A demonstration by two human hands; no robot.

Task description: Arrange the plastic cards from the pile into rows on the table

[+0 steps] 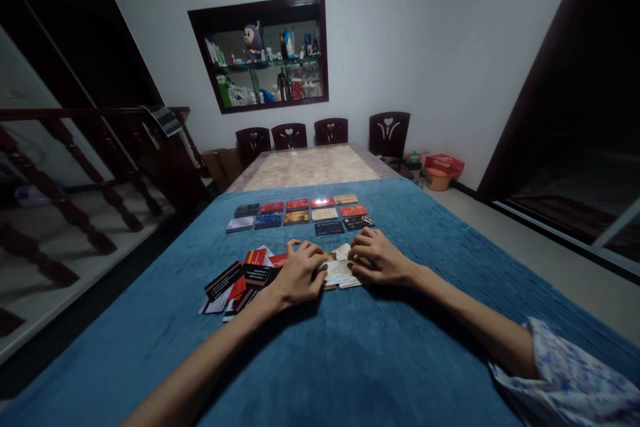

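Several pale, cream-coloured cards (341, 272) lie loosely overlapped on the blue cloth, between my two hands. My left hand (301, 271) is closed at their left side, with fingers bent over the edge and thumb at the near side. At the right side my right hand (379, 259) curls its fingers around the cards' edge; something yellowish shows under them. A messy heap of black, red and white cards (243, 283) spreads just left of my left hand and partly beneath it. Beyond both hands, small card stacks stand in rows, among them a dark blue stack (329, 228) and a gold one (297, 217).
The blue cloth (400, 347) covers the near part of a long table, whose marbled top (310, 167) shows behind. Dark chairs (389, 135) stand at its far end. A wooden railing (75, 213) runs along the left; an orange bucket (438, 178) sits on the floor at right.
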